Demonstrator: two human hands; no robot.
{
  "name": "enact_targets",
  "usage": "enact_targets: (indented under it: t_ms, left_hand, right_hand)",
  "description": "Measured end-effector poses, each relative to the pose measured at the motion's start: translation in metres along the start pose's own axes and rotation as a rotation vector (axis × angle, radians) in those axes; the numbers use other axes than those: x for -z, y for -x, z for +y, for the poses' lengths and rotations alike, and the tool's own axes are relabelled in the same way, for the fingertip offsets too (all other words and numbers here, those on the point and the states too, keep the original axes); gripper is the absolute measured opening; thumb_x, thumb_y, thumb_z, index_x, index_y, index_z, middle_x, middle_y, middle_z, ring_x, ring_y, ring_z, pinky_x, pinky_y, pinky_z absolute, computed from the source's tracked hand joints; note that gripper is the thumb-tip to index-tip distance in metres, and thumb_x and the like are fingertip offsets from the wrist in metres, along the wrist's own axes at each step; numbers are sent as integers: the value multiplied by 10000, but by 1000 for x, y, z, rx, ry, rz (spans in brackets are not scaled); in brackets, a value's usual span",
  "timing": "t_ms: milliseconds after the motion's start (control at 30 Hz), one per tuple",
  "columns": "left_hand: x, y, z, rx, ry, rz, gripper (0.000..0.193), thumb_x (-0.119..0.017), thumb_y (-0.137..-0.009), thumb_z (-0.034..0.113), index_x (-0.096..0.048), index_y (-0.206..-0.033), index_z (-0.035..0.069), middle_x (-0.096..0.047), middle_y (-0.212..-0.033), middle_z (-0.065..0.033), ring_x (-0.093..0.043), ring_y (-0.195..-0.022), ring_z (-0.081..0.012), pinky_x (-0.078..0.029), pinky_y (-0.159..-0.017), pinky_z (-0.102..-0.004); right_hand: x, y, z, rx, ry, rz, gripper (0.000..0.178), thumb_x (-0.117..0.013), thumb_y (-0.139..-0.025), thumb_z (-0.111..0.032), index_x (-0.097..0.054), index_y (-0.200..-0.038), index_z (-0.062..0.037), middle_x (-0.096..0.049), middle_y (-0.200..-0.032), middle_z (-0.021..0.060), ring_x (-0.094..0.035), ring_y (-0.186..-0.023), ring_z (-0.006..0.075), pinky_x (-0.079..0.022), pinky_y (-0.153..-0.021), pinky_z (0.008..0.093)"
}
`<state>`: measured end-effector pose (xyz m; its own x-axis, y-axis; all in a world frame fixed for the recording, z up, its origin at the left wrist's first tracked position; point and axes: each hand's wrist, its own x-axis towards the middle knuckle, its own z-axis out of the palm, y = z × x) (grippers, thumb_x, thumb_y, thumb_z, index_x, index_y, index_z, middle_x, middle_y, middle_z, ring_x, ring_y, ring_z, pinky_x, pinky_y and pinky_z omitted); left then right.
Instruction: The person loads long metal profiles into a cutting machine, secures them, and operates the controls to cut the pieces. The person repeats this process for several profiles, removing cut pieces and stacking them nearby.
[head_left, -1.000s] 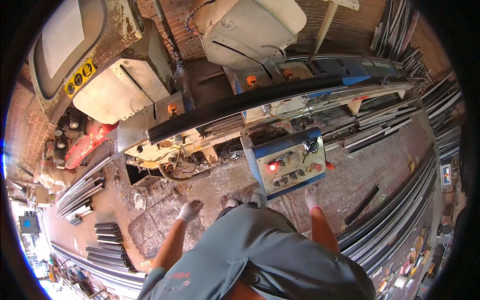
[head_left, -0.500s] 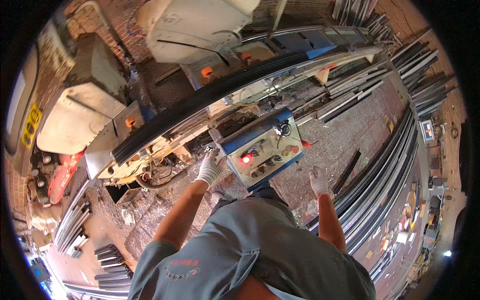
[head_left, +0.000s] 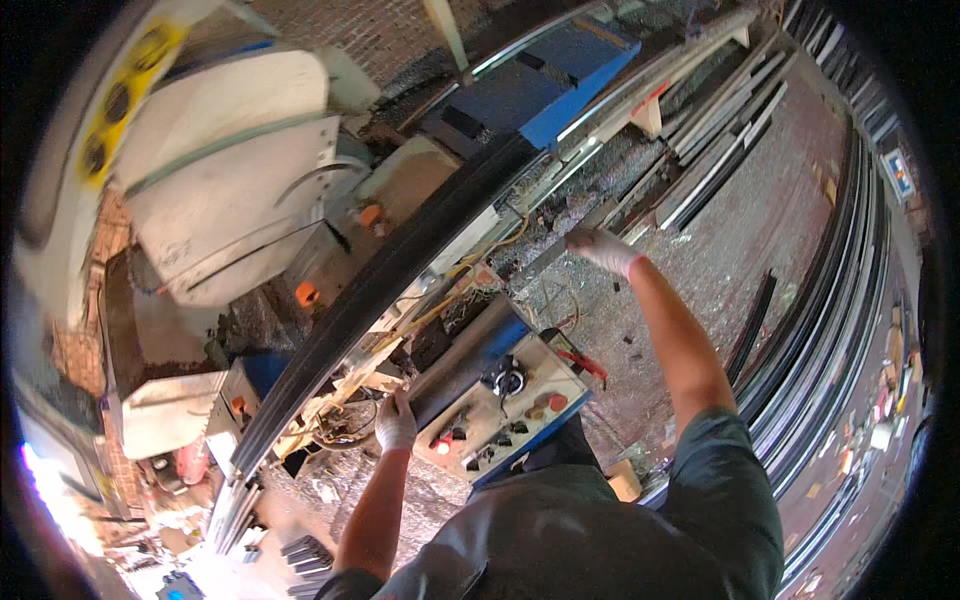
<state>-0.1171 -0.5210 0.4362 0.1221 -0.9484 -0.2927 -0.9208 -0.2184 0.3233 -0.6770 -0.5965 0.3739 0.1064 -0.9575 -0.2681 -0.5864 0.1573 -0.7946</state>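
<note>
Both hands gloved in white. Left hand [head_left: 396, 422] is held just beside the upper left corner of the control box [head_left: 465, 355]; fingers are seen close together, but contact or grip cannot be told. Right hand [head_left: 600, 248] is held out beyond the box's right end, near the front edge of the machine bed; fingers are bent in, a narrow shape, and whether anything is gripped cannot be told.

Long black profile [head_left: 400, 260] is laid along the machine bed, run diagonally from the bed's lower left end up to the blue table [head_left: 570, 100]. No hand is seen on it.

On the box's sloped panel: red lamp [head_left: 443, 446] is lit near the left edge, dark knobs are lined up along the lower edge, red button [head_left: 557, 402] is set near the right edge. Red item [head_left: 585, 368] is seen just off the right edge.

Behind the profile, an orange knob [head_left: 307, 293] and a large cream guard [head_left: 240, 200] are mounted. On the floor [head_left: 700, 270], long bars [head_left: 840, 330] are stacked at right, and a short black bar [head_left: 752, 325] is laid near them.
</note>
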Motion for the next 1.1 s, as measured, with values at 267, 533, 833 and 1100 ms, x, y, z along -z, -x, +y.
enact_targets:
  t_ms: [267,533,833,1100]
  left_hand:
    - [-7,9,4,-24,143,94,401,-477,-1036,327,-667,-1012,-25,-680,-965,-212,-648,-893,-351,-496,-834,-430]
    - [-4,9,17,8,267,105,307,-521,-1013,238,-670,-1004,-31,-673,-931,-128,-627,-879,-219,-495,-840,-354]
    - [3,6,37,46,213,142,339,-509,-1001,278,-681,-1007,-13,-688,-957,-156,-638,-978,-285,-390,-1033,-438]
    - [3,3,26,-12,207,110,364,-521,-993,265,-677,-1161,-18,-699,-1102,-215,-647,-1065,-339,-460,-978,-428]
  right_hand:
    - [47,-138,62,-544,617,79,795,-634,-900,-613,-462,-1488,-107,-368,-1592,167,-363,-1467,326,-385,-1153,427]
    - [55,-261,130,-374,1054,93,945,-564,-866,-749,-371,-1561,-139,-437,-1571,111,-294,-1501,324,-226,-1231,457]
    - [67,-298,157,-409,1152,-126,876,-566,-850,-751,-423,-1536,-226,-456,-1555,89,-373,-1459,303,-235,-1223,475]
    - [73,-311,171,-463,1014,-140,872,-510,-880,-750,-396,-1550,-204,-400,-1598,48,-326,-1488,278,-221,-1232,467]
